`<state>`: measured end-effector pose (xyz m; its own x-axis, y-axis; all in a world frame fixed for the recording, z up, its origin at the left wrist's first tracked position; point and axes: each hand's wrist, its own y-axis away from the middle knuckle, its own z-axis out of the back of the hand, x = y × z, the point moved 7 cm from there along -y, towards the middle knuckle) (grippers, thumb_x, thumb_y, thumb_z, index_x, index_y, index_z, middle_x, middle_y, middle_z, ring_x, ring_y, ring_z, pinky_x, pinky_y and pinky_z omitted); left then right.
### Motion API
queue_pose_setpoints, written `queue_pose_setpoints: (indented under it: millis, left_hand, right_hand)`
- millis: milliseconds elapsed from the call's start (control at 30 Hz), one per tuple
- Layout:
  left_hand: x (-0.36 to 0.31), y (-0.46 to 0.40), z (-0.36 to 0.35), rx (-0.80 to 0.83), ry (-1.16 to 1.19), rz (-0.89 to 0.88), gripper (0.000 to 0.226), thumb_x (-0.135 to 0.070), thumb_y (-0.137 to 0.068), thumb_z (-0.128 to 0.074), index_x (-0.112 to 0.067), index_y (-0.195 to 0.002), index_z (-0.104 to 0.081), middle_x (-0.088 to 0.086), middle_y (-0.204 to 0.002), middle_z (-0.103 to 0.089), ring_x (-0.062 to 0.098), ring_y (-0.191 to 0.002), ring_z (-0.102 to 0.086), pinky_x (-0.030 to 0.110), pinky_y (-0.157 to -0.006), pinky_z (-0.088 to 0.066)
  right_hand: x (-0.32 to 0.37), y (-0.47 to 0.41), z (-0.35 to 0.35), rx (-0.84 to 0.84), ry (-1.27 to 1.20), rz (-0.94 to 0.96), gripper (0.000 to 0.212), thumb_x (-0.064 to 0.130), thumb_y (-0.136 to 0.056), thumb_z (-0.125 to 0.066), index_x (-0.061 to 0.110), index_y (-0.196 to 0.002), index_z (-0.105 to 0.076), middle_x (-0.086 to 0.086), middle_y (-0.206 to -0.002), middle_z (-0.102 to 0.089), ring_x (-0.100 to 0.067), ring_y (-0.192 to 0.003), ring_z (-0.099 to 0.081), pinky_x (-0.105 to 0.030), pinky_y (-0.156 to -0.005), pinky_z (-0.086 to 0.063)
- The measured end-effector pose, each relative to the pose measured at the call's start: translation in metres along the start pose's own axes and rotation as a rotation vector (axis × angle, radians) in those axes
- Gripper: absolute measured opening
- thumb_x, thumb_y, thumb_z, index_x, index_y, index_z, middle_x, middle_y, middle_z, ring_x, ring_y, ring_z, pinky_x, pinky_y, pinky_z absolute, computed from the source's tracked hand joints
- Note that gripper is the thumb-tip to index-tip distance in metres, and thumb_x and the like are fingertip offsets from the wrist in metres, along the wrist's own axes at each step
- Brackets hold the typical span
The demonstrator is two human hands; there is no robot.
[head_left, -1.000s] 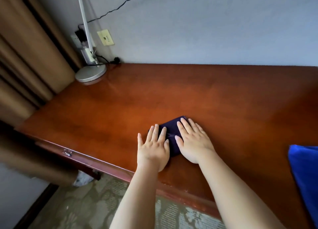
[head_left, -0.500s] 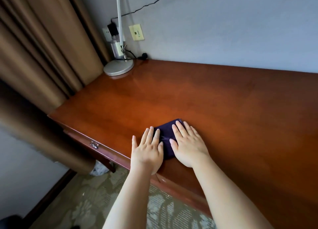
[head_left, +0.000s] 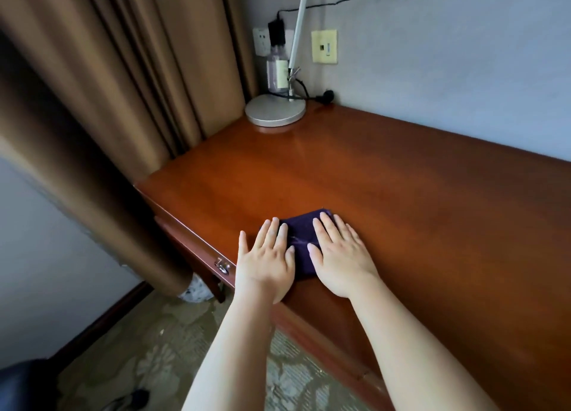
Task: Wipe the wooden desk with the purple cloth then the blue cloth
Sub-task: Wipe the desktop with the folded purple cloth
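Unwiped wooden tabletop (head_left: 386, 179) stretches ahead and rightward of the purple cloth (head_left: 301, 236), pinned under flat-fingered left hand (head_left: 265, 260) and right hand (head_left: 338, 256).

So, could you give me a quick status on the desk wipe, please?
Left hand and right hand flat on purple cloth. Cloth near desk front edge. Lamp base in far corner.
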<state>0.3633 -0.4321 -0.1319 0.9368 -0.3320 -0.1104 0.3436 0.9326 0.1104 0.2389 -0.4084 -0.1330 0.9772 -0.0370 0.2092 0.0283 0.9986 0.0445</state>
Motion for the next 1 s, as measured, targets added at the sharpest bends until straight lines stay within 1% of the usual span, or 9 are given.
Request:
queue_pose_setpoints:
  millis: [367, 533, 700, 1000]
  left_hand:
    - [0.141, -0.081, 0.027, -0.047, 0.047, 0.146, 0.055, -0.04, -0.103, -0.009, -0.022, -0.155, -0.002, -0.004, -0.162, 0.008, 0.01, -0.148, 0.012, 0.047, -0.119, 0.008]
    - [0.192, -0.111, 0.035, -0.062, 0.067, 0.202, 0.056, -0.041, -0.103, -0.008, -0.022, -0.155, -0.002, -0.003, -0.162, 0.008, 0.011, -0.148, 0.012, 0.047, -0.119, 0.007]
    - [0.229, -0.127, 0.041, -0.087, 0.096, 0.251, 0.056, -0.04, -0.103, -0.011, -0.021, -0.155, -0.003, -0.003, -0.162, 0.007, 0.012, -0.148, 0.011, 0.044, -0.12, 0.003]
    - [0.273, -0.158, 0.052, -0.158, 0.098, 0.343, 0.057, -0.04, -0.103, -0.014, -0.02, -0.155, -0.006, 0.0, -0.163, 0.003, 0.014, -0.149, 0.008, 0.038, -0.12, 0.002]
  right_hand:
    - [0.106, -0.145, -0.013, 0.013, 0.024, 0.148, 0.058, 0.041, -0.103, -0.016, 0.018, -0.154, -0.003, 0.0, -0.162, 0.004, -0.017, -0.149, 0.004, -0.034, -0.121, 0.002]
    - [0.147, -0.198, -0.019, 0.019, 0.03, 0.195, 0.057, 0.041, -0.103, -0.016, 0.019, -0.155, -0.004, 0.001, -0.162, 0.002, -0.017, -0.149, 0.004, -0.034, -0.121, 0.002]
    - [0.178, -0.23, -0.022, 0.021, 0.034, 0.242, 0.057, 0.041, -0.103, -0.018, 0.019, -0.155, -0.005, 0.001, -0.162, 0.001, -0.017, -0.149, 0.003, -0.033, -0.121, 0.001]
    - [0.212, -0.284, -0.025, 0.019, 0.022, 0.345, 0.057, 0.041, -0.103, -0.02, 0.02, -0.154, -0.007, 0.002, -0.162, -0.001, -0.015, -0.148, 0.0, -0.031, -0.121, 0.0]
